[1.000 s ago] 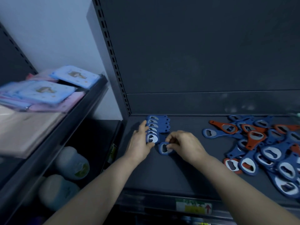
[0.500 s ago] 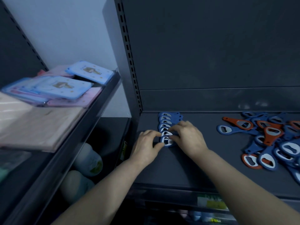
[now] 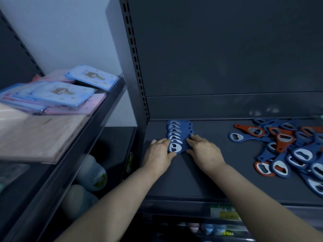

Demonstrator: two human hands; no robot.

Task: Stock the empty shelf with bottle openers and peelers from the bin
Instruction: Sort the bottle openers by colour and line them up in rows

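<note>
— Where are the bottle openers?

— A neat overlapping row of blue bottle openers point(image 3: 176, 131) lies at the back left corner of the dark shelf point(image 3: 201, 175), metal heads to the left, handles to the right. A loose pile of blue and orange openers point(image 3: 297, 151) sprawls well apart at the shelf's right side.

— And the person's hands?

— The left grip point(image 3: 158, 152) rests against the row's left edge, fingers fairly straight and touching the nearest opener's head, thumb at its front edge. The right grip point(image 3: 203, 151) lies flat on the handles at the row's right side, fingers extended. Neither is closed around anything; both press the row from opposite sides.

— Anything else in frame?

— Blue packets point(image 3: 90, 79) lie stacked on the neighbouring shelf to the left, with pale bottles point(image 3: 92, 172) on the level beneath. A yellow-green price label point(image 3: 225, 213) sits on the shelf's front rail.
</note>
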